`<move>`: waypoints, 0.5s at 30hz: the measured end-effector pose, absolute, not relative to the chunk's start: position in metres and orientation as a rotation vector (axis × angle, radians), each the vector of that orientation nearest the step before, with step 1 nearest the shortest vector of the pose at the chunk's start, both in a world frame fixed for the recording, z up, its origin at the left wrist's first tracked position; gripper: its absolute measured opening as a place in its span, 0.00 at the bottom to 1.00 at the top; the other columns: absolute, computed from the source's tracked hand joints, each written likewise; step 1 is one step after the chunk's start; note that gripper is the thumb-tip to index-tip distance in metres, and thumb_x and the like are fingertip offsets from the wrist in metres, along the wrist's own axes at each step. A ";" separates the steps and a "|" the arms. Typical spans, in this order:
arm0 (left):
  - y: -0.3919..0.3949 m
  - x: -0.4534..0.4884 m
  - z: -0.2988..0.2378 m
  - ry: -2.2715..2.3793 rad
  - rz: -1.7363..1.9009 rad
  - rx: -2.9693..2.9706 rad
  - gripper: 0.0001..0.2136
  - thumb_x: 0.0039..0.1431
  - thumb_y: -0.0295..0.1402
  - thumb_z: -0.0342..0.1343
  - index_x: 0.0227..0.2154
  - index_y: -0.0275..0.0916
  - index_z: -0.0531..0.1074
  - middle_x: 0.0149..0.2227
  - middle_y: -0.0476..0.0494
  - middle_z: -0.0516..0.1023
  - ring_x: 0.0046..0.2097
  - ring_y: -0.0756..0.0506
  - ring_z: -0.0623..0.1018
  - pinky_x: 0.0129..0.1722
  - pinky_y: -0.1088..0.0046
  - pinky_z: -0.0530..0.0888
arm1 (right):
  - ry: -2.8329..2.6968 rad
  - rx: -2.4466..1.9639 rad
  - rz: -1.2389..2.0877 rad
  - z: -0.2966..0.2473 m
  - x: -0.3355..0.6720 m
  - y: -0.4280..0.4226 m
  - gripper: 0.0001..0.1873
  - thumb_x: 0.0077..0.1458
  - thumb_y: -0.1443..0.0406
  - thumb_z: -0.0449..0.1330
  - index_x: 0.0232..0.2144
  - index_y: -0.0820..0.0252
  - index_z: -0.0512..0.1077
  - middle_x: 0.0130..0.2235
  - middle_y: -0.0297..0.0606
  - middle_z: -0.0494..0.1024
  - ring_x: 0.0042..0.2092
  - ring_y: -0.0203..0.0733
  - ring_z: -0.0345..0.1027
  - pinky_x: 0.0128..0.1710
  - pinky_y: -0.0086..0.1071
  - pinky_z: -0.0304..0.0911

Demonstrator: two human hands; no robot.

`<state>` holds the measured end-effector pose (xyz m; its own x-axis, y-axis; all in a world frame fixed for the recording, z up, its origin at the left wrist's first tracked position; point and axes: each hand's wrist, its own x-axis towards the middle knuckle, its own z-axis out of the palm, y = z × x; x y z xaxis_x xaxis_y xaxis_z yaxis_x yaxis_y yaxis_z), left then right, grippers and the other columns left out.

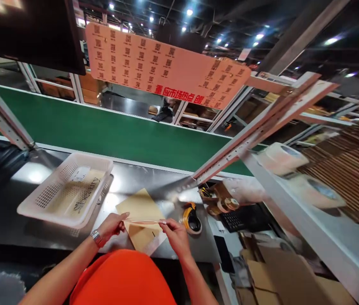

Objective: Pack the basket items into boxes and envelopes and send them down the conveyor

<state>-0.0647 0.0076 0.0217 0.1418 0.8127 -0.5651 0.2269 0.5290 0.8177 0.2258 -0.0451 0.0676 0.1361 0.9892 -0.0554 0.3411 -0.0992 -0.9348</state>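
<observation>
A flat brown cardboard piece (141, 212) lies on the shiny metal worktable (128, 182) in front of me. My left hand (111, 226) and my right hand (174, 235) each pinch one end of a strip of clear tape (144, 221) stretched across the cardboard's near part. Both hands are closed on the strip. A watch sits on my left wrist. A yellow-and-black tape dispenser (191, 217) rests just right of my right hand.
A white perforated plastic basket (66, 188) stands to the left. A green conveyor belt (103, 135) runs behind the table. Tape rolls (222, 203) and a black keyboard (243, 218) lie right. Large tape rolls (282, 156) sit on a shelf; flat cardboard (281, 271) is stacked lower right.
</observation>
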 end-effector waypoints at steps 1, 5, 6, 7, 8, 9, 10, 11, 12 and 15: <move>0.007 -0.066 0.025 1.495 0.602 1.096 0.34 0.52 0.71 0.54 0.15 0.45 0.59 0.19 0.48 0.66 0.28 0.44 0.74 0.28 0.68 0.66 | -1.309 -1.579 1.003 0.069 0.224 -0.044 0.23 0.55 0.44 0.69 0.32 0.56 0.88 0.29 0.38 0.82 0.30 0.41 0.70 0.33 0.34 0.66; 0.003 -0.053 0.049 1.459 1.063 1.628 0.22 0.66 0.55 0.58 0.27 0.42 0.75 0.33 0.44 0.78 0.39 0.42 0.77 0.43 0.66 0.75 | -1.374 -1.545 1.073 0.076 0.214 -0.041 0.23 0.58 0.45 0.66 0.37 0.55 0.88 0.31 0.38 0.83 0.31 0.41 0.72 0.35 0.34 0.68; 0.002 -0.044 0.055 1.316 1.124 1.726 0.17 0.67 0.51 0.59 0.33 0.42 0.80 0.38 0.43 0.81 0.43 0.42 0.79 0.47 0.65 0.76 | -1.402 -1.541 1.073 0.077 0.211 -0.040 0.22 0.59 0.45 0.66 0.38 0.55 0.88 0.32 0.38 0.84 0.32 0.41 0.73 0.36 0.35 0.69; 0.002 -0.035 0.059 1.171 1.147 1.806 0.15 0.68 0.49 0.61 0.39 0.43 0.83 0.43 0.41 0.82 0.47 0.41 0.80 0.50 0.64 0.76 | -1.423 -1.537 1.068 0.079 0.208 -0.040 0.21 0.59 0.46 0.66 0.38 0.55 0.88 0.33 0.38 0.84 0.33 0.42 0.73 0.36 0.35 0.69; 0.002 -0.024 0.062 1.048 1.150 1.871 0.14 0.69 0.48 0.62 0.44 0.44 0.84 0.45 0.40 0.82 0.48 0.41 0.80 0.51 0.63 0.77 | -1.438 -1.534 1.062 0.080 0.206 -0.040 0.20 0.60 0.47 0.66 0.37 0.54 0.88 0.32 0.38 0.84 0.33 0.42 0.74 0.37 0.35 0.69; 0.002 -0.014 0.063 0.956 1.141 1.919 0.14 0.69 0.48 0.62 0.46 0.45 0.85 0.45 0.39 0.83 0.49 0.41 0.80 0.51 0.63 0.77 | -1.447 -1.530 1.056 0.080 0.204 -0.041 0.19 0.60 0.48 0.66 0.37 0.54 0.88 0.31 0.38 0.84 0.33 0.42 0.74 0.37 0.34 0.69; 0.003 -0.004 0.062 0.899 1.124 1.950 0.14 0.70 0.47 0.61 0.46 0.46 0.86 0.44 0.39 0.83 0.47 0.41 0.81 0.50 0.63 0.77 | -1.452 -1.527 1.049 0.081 0.203 -0.041 0.18 0.61 0.49 0.65 0.37 0.54 0.88 0.30 0.37 0.84 0.33 0.42 0.74 0.36 0.34 0.69; 0.004 0.003 0.060 0.868 1.107 1.968 0.14 0.71 0.47 0.60 0.45 0.46 0.87 0.41 0.39 0.83 0.45 0.42 0.81 0.47 0.64 0.77 | -1.456 -1.524 1.041 0.081 0.202 -0.042 0.18 0.61 0.50 0.65 0.37 0.54 0.89 0.30 0.37 0.83 0.33 0.42 0.74 0.36 0.34 0.68; 0.004 0.009 0.058 0.855 1.096 1.975 0.15 0.73 0.47 0.59 0.43 0.46 0.87 0.38 0.40 0.83 0.43 0.42 0.81 0.45 0.65 0.76 | -1.459 -1.523 1.035 0.080 0.201 -0.043 0.18 0.62 0.50 0.65 0.37 0.54 0.89 0.29 0.37 0.83 0.33 0.42 0.74 0.35 0.34 0.68; 0.005 0.015 0.051 0.865 1.088 1.983 0.17 0.75 0.44 0.56 0.40 0.44 0.88 0.34 0.41 0.82 0.38 0.44 0.80 0.41 0.66 0.75 | -1.433 -1.519 1.025 0.077 0.200 -0.046 0.16 0.61 0.51 0.65 0.37 0.53 0.89 0.30 0.37 0.85 0.33 0.42 0.75 0.37 0.35 0.69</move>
